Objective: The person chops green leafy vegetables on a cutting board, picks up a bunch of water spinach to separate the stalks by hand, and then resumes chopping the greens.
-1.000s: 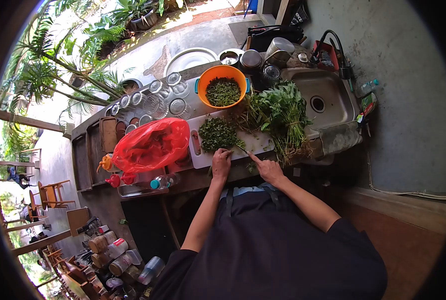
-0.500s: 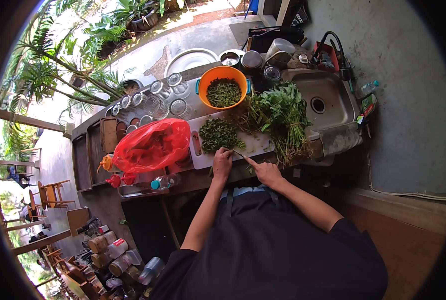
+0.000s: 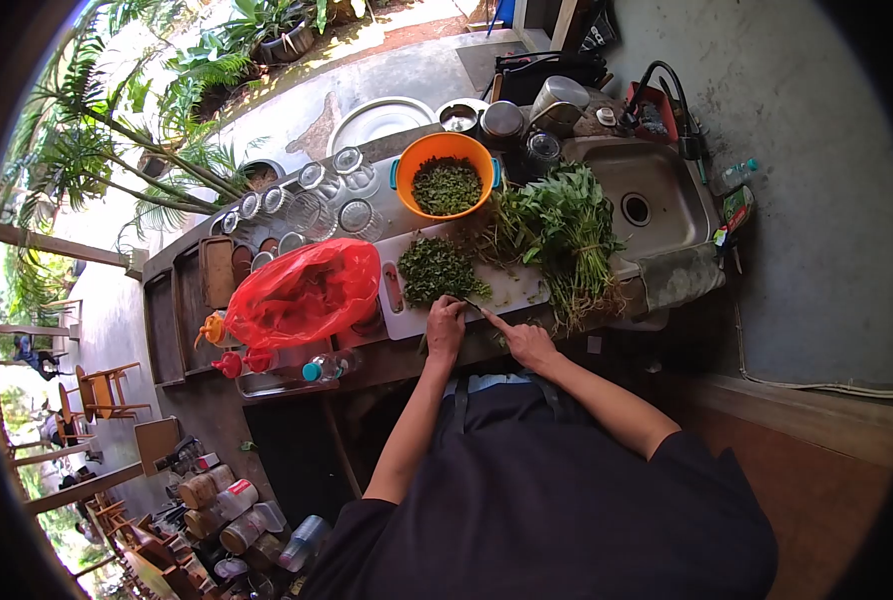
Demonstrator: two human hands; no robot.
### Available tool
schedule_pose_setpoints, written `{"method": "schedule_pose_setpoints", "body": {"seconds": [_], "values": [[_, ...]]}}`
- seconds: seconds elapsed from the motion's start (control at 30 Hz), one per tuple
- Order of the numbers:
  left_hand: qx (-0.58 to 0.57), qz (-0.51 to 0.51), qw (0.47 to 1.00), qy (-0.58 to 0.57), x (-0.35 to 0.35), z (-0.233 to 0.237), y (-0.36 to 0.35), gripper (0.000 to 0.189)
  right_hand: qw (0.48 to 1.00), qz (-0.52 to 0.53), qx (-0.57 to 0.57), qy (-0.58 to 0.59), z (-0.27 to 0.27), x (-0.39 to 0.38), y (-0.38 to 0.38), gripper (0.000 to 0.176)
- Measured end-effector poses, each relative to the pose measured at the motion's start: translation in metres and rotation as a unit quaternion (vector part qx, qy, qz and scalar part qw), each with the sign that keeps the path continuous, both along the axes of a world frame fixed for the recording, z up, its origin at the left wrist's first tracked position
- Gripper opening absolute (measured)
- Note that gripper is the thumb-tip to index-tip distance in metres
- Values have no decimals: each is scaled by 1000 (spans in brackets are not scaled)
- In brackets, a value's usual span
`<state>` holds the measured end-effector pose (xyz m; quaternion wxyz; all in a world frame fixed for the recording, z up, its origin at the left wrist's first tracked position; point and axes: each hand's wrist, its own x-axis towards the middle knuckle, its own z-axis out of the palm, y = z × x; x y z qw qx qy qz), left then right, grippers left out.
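At the near edge of the white cutting board [image 3: 405, 322], my left hand [image 3: 447, 322] is closed around a small bunch of green stems, whose ends poke out below the fist. My right hand [image 3: 529, 342] grips a knife, its index finger stretched along the blade toward the left hand; most of the knife is hidden. A heap of chopped greens [image 3: 437, 270] lies on the board just beyond my left hand. Beyond and to the right, a large pile of uncut leafy greens [image 3: 572, 225] with roots and stems hangs over the board's right end.
An orange colander [image 3: 404, 165] holding chopped leaves stands behind the board. To the left are a red plastic bag [image 3: 307, 290], glass jars [image 3: 359, 217] and a bottle with a blue cap [image 3: 329, 367]. On the right is a steel sink [image 3: 667, 235] with a black faucet [image 3: 679, 100].
My right hand has shifted slightly left, bringing its index finger closer to my left hand. The left hand stays almost in place.
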<state>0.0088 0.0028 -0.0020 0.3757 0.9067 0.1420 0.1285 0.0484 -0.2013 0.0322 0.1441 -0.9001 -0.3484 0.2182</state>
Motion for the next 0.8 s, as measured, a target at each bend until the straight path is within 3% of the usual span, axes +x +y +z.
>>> {"method": "schedule_pose_setpoints", "body": {"seconds": [0.8], "values": [[-9, -14, 1000, -6, -2, -5, 3, 13, 1000, -16, -19, 2, 34, -2, -8, 72]]}}
